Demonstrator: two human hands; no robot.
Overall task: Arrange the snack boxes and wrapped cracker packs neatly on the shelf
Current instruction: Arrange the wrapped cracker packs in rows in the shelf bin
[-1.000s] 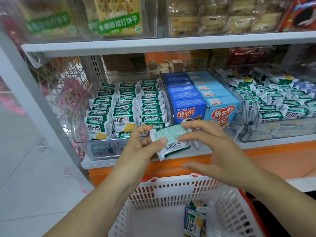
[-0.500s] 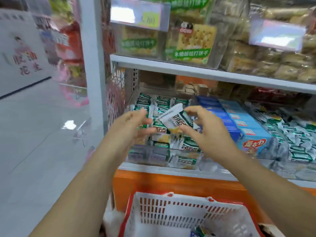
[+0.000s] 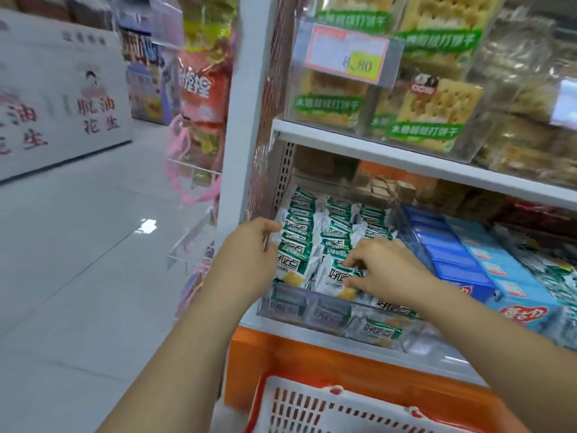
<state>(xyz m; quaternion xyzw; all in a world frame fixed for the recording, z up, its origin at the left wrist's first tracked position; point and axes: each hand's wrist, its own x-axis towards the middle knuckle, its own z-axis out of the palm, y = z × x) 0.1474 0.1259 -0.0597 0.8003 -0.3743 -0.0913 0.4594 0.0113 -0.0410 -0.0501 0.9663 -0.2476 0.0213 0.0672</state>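
1. Two hands work at the lower shelf (image 3: 421, 364) in the head view, both at a clear bin (image 3: 306, 304) that is full of green and white packs.
2. The right hand (image 3: 384, 270) pinches the top edge of one cracker pack (image 3: 335, 278) between thumb and fingertips, at the front of the middle row. The pack stands nearly upright, I think so that it can slide down into the row with its label facing forward.
3. The left hand (image 3: 249, 248) is at the left wall of the bin, with its fingers bent beside the left row of packs (image 3: 295, 242). Probably it steadies the bin or that row, but I cannot tell whether it grips or only touches.
4. Blue boxes (image 3: 452, 260) stand in lines just to the right of the bin and already look orderly.
5. A white basket (image 3: 312, 410) with a red rim is below the shelf, close to the person. What is inside it is hidden.
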